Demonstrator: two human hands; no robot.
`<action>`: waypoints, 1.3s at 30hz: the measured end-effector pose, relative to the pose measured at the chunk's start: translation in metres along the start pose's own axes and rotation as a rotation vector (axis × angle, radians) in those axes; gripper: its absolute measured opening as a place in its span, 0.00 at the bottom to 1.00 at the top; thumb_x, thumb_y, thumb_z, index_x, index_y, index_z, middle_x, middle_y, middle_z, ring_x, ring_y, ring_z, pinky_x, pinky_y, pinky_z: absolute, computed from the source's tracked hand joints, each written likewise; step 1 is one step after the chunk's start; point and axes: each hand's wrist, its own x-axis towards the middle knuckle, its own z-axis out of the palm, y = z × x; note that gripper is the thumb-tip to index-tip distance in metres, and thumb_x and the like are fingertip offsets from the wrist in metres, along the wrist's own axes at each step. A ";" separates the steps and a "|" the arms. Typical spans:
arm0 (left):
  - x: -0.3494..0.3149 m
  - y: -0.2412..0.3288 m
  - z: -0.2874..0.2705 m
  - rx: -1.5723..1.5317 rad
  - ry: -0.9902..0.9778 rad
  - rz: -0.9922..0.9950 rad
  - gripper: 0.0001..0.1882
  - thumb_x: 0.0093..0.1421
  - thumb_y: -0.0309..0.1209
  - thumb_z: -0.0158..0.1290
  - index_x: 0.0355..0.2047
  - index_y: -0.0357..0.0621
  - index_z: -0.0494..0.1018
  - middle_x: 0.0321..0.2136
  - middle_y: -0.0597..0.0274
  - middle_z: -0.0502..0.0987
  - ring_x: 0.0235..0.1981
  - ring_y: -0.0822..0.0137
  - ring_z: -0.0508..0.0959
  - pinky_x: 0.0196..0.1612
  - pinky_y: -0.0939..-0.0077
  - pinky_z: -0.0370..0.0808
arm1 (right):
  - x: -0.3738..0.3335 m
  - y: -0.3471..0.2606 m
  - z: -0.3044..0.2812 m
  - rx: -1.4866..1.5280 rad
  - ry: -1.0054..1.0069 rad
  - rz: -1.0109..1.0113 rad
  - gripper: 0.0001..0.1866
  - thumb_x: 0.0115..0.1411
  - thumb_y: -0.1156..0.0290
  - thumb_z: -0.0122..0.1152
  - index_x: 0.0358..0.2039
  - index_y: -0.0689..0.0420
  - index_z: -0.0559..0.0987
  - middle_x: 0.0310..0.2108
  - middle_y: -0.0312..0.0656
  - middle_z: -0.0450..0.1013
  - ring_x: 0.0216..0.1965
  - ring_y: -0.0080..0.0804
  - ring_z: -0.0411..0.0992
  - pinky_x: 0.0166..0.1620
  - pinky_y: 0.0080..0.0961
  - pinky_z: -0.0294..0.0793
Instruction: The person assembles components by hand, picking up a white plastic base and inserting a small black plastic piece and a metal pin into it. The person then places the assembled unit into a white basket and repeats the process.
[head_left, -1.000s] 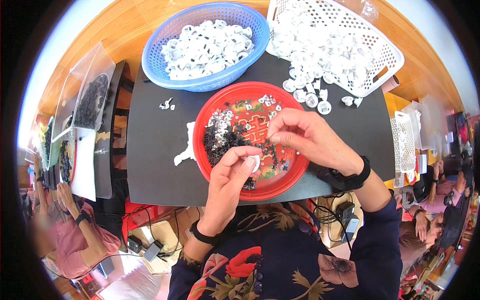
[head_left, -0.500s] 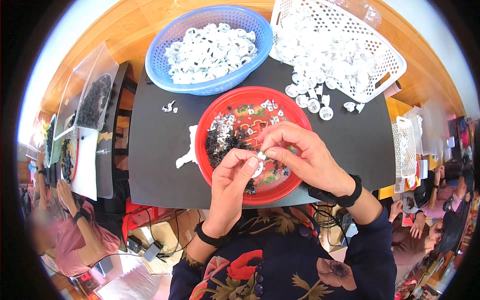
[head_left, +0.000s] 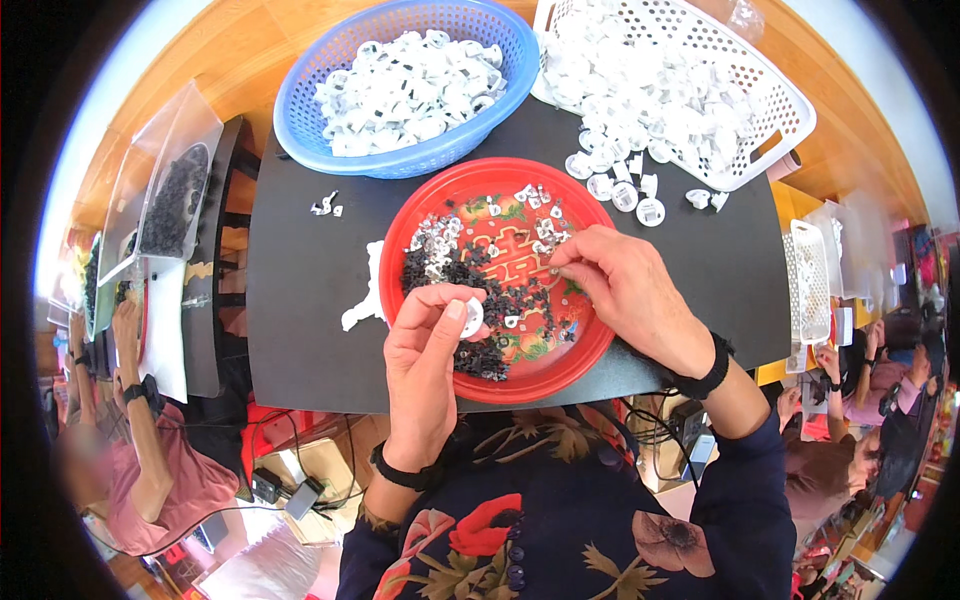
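Observation:
Between the thumb and fingers of my left hand (head_left: 425, 360) is a white round plastic piece (head_left: 472, 318), held above the near left side of a red round tray (head_left: 575, 368). My right hand (head_left: 635, 295) is over the tray's right side, its thumb and index finger pinched together at small pieces lying there. Whatever sits at those fingertips is too small to make out. Small black parts (head_left: 485, 360) are heaped in the tray's left and near part. Small silver and white parts (head_left: 437, 245) lie beside them, with more scattered toward the far right rim.
Behind the tray stand a blue basket (head_left: 300, 120) and a white basket (head_left: 778, 115), both full of white pieces. Loose white round pieces (head_left: 625, 195) spill onto the black table. A white scrap (head_left: 365, 300) touches the tray's left. Another person (head_left: 165, 455) sits at the left.
My hands have parted: the left moved left with the white round piece, and the right moved away to the small pieces at the tray's right. The whole view has shifted slightly.

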 end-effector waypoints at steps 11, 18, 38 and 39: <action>-0.003 -0.004 -0.003 -0.027 0.000 0.011 0.09 0.71 0.27 0.50 0.48 0.39 0.74 0.48 0.57 0.79 0.46 0.73 0.77 0.50 0.74 0.77 | -0.007 -0.010 0.027 -0.234 -0.181 -0.188 0.09 0.55 0.70 0.67 0.36 0.56 0.78 0.33 0.43 0.73 0.35 0.49 0.75 0.38 0.41 0.75; -0.009 -0.002 -0.001 0.136 0.028 0.103 0.08 0.69 0.26 0.53 0.47 0.38 0.75 0.46 0.60 0.79 0.43 0.73 0.77 0.49 0.75 0.75 | -0.004 -0.015 0.043 -0.398 -0.289 -0.228 0.10 0.58 0.68 0.64 0.32 0.61 0.77 0.31 0.46 0.74 0.35 0.49 0.77 0.38 0.42 0.76; -0.009 0.000 0.011 0.873 -0.034 0.536 0.11 0.57 0.19 0.62 0.40 0.40 0.78 0.39 0.55 0.80 0.36 0.64 0.80 0.39 0.73 0.76 | 0.011 -0.022 0.008 0.745 -0.459 0.316 0.13 0.66 0.63 0.64 0.34 0.61 0.86 0.25 0.29 0.77 0.27 0.11 0.69 0.30 0.17 0.67; -0.008 0.000 0.010 0.842 -0.038 0.545 0.11 0.58 0.19 0.62 0.41 0.39 0.78 0.39 0.56 0.80 0.36 0.65 0.80 0.39 0.74 0.76 | 0.011 -0.023 0.009 0.738 -0.456 0.322 0.13 0.66 0.63 0.65 0.33 0.61 0.86 0.24 0.29 0.77 0.27 0.11 0.69 0.29 0.17 0.67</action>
